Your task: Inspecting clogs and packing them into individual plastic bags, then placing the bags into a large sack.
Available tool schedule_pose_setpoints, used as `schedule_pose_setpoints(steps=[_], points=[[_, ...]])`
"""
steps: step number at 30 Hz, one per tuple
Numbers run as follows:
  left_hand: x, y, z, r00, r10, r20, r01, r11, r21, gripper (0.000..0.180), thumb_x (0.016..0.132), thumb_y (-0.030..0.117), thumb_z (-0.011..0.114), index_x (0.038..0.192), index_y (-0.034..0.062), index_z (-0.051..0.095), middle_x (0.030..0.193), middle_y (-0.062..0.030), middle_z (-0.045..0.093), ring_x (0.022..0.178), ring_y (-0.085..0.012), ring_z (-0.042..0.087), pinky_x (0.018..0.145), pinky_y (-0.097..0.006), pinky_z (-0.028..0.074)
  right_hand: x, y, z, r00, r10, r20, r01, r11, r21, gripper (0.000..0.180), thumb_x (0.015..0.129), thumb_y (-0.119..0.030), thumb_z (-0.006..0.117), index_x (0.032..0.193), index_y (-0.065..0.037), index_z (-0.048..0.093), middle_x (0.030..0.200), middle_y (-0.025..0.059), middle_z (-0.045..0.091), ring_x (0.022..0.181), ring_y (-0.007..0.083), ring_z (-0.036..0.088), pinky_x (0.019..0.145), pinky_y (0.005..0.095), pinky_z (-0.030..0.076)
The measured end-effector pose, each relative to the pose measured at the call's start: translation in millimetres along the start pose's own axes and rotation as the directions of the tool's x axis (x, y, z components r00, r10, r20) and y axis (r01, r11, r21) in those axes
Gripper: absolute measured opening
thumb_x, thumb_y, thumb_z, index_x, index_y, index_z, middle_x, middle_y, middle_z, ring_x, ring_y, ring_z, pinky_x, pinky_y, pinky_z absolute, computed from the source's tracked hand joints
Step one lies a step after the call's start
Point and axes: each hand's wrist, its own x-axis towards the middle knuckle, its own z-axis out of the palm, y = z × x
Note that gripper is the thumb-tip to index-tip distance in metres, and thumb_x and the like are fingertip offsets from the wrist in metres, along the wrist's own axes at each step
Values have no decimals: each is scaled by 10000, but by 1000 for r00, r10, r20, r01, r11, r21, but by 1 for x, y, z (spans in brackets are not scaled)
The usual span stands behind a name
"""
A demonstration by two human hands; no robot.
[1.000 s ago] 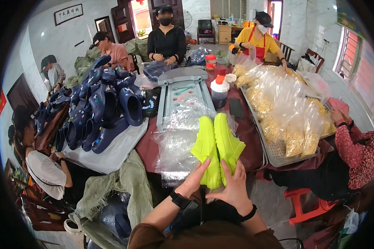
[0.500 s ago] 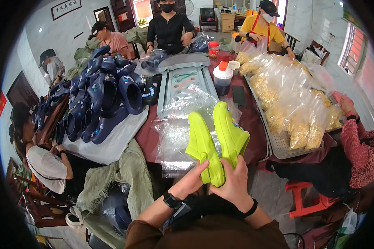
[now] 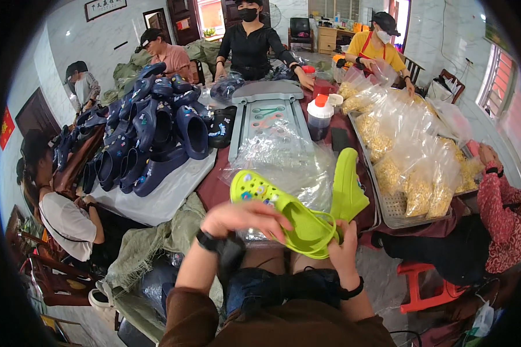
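Note:
A pair of lime-green clogs is in front of me above the table's near edge. The left clog [image 3: 304, 222] lies turned with its opening toward me and small charms on its perforated toe. Its mate, the right clog [image 3: 346, 188], shows its sole side, toe pointing away. My right hand [image 3: 344, 254] grips the pair at the heels, by the strap. Over the left clog's near side hovers my left hand [image 3: 243, 222], slightly blurred, fingers stretched out toward the opening. Beneath the clogs lie clear plastic bags [image 3: 278, 156].
Navy clogs [image 3: 150, 133] are heaped at left. A grey folding board [image 3: 266, 115] lies mid-table, beside a red-capped bottle [image 3: 320, 113] and a dark phone [image 3: 340, 139]. A metal tray [image 3: 395, 209] at right holds bags of yellow bits. Several people sit or stand around.
The clogs have come apart; the left one has swung left and turned its opening up. My left hand has let go and moved left, while my right hand keeps hold.

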Motion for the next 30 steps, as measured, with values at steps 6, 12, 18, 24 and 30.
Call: schedule_pose_setpoints(steps=[6, 12, 18, 24, 30], points=[[5, -31, -142, 507, 257, -823, -522, 851, -56, 432, 986, 401, 611, 1138, -4, 610, 1002, -108, 686, 809, -155, 652, 725, -281, 531, -4, 11, -6, 990, 137, -44, -133, 986, 98, 273, 841, -26, 647, 1111, 2, 625, 1035, 128, 586, 1006, 283, 605, 905, 339, 459], [59, -99, -189, 306, 381, -873, 524, 698, 488, 1057, 714, 590, 813, 1465, -34, 408, 1283, -322, 595, 1213, -419, 575, 1019, -463, 467, -18, 29, -59, 929, 361, 77, -328, 711, 622, 226, 939, -74, 617, 1156, -13, 627, 1146, 55, 642, 1033, 160, 617, 913, 299, 491], [74, -85, -140, 298, 438, -848, 451, 719, 529, 449, 802, 265, 735, 1193, 62, 649, 853, -169, 714, 840, -389, 676, 770, -484, 531, -43, 22, -103, 951, 309, 17, -180, 509, 842, 484, 1008, -307, 524, 1416, -47, 505, 1287, 99, 621, 1157, 258, 625, 961, 417, 528], [67, -73, -42, 736, 569, -367, 132, 412, 902, 427, 864, 164, 665, 1287, 135, 612, 881, -127, 679, 848, -358, 663, 743, -467, 526, -48, 39, -114, 917, 395, -48, -139, 430, 892, 476, 1012, -285, 530, 1432, -65, 489, 1292, 95, 616, 1145, 244, 628, 952, 398, 528], [73, -123, 46, 896, 421, -142, 109, 100, 989, 490, 859, 167, 666, 1342, 152, 578, 909, -79, 641, 942, -302, 644, 789, -417, 523, -31, 6, -96, 953, 299, -45, -108, 478, 871, 490, 1010, -246, 571, 1449, -55, 467, 1315, 87, 605, 1153, 234, 621, 962, 392, 523]])
